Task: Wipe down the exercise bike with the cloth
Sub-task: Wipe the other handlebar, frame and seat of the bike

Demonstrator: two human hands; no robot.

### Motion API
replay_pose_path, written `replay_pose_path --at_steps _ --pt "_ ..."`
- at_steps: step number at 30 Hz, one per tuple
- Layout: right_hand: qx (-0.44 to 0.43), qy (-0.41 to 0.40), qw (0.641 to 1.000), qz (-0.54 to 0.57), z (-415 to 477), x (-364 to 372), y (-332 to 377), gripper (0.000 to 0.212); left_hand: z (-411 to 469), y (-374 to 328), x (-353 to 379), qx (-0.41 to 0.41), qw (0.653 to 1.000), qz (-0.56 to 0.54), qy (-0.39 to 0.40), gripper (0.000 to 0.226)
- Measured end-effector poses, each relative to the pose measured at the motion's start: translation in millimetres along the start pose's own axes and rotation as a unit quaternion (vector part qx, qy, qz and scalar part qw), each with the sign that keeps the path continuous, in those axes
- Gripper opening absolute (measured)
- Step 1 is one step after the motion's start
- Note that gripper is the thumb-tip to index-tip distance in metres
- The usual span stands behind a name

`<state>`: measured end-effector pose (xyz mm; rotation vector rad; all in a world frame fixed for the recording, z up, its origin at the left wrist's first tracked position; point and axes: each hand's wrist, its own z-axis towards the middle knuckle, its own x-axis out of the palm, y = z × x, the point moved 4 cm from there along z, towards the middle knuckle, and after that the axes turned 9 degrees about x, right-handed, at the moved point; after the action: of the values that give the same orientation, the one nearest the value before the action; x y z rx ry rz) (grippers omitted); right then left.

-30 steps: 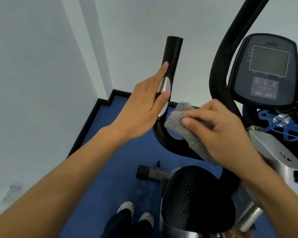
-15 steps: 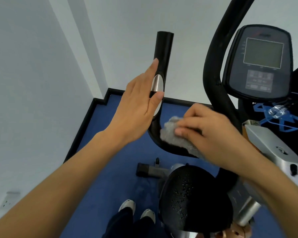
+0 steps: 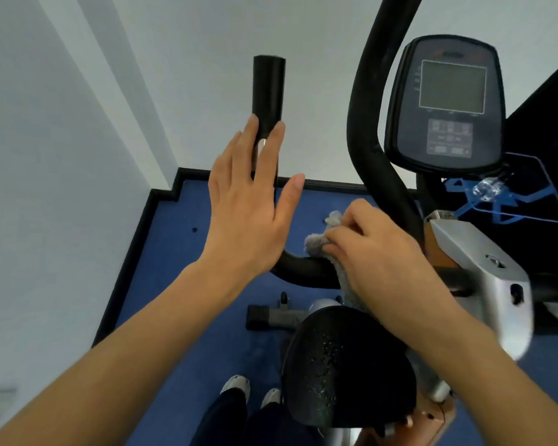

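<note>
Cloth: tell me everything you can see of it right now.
The cloth is grey, fluffy, like terry or microfibre, and bunched up. The right hand clutches it and presses it onto the curved lower part of the black handlebar. One tuft pokes up above the fingers; a fold hangs below the bar. The hand hides most of it.

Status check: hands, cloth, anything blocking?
Left hand open, flat against upright handlebar grip. Right hand pressing grey cloth on curved handlebar. No obstruction visible.
</note>
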<state>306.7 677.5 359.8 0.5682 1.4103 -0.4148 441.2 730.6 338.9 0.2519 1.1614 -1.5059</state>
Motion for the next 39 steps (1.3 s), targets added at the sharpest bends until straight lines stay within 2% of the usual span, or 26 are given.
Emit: replay_pose_path --at_steps 4,6,8,11,13,14,18,20,24,27,31,34,36,39 --pt "-0.064 0.017 0.997 0.044 -10.3 -11.4 -4.1 0.007 1.2 -0.5 -2.0 0.001 1.0 0.002 0.002 0.058" --pt "-0.055 -0.01 0.993 0.103 -13.4 -19.1 -6.6 0.01 0.7 -1.4 -2.4 0.001 1.0 0.007 0.007 0.059" --pt "0.019 -0.088 0.975 0.205 -17.6 -34.0 -16.6 0.018 0.2 -2.5 -3.5 -0.007 0.999 0.031 0.016 0.061" --pt "0.105 -0.244 0.913 0.31 -38.5 -59.0 -41.0 0.022 -1.8 -8.2 -7.6 -0.003 0.991 0.129 0.024 0.065" --pt "0.139 -0.3 0.876 0.351 -56.7 -67.8 -57.2 0.021 -2.9 -15.9 -9.2 0.012 0.986 0.167 0.022 0.064" --pt "0.158 -0.307 0.869 0.356 -64.6 -67.7 -63.1 0.021 -3.3 -20.1 -8.8 0.013 0.985 0.169 0.021 0.064" --pt "0.182 -0.309 0.885 0.298 -85.0 -49.4 -66.5 0.013 -3.2 -35.0 1.0 0.018 0.988 0.152 0.025 0.064" --pt "0.189 -0.278 0.892 0.303 -88.3 -29.8 -62.2 0.01 -2.7 -37.2 6.6 0.02 0.986 0.162 0.032 0.064" --pt "0.184 -0.235 0.903 0.307 -90.6 4.6 -52.0 0.026 -3.0 -34.5 10.9 0.025 0.981 0.192 0.024 0.064" --pt "0.183 -0.26 0.905 0.284 -100.5 17.8 -43.6 0.033 -3.4 -34.7 11.2 0.027 0.98 0.196 0.011 0.063" --pt "0.136 -0.32 0.901 0.259 -111.7 24.0 -40.7 0.029 -4.7 -36.5 12.2 0.03 0.979 0.204 0.003 0.064" --pt "0.16 -0.367 0.874 0.276 -108.4 29.8 -41.9 0.028 -4.4 -36.3 12.0 0.029 0.979 0.202 -0.008 0.063" --pt "0.161 -0.376 0.863 0.298 -111.6 35.5 -39.4 0.027 -4.5 -36.3 12.0 0.027 0.979 0.204 -0.014 0.063" --pt "0.125 -0.371 0.875 0.284 -112.1 36.6 -37.9 0.023 -4.7 -37.9 13.4 0.031 0.977 0.212 -0.016 0.062"
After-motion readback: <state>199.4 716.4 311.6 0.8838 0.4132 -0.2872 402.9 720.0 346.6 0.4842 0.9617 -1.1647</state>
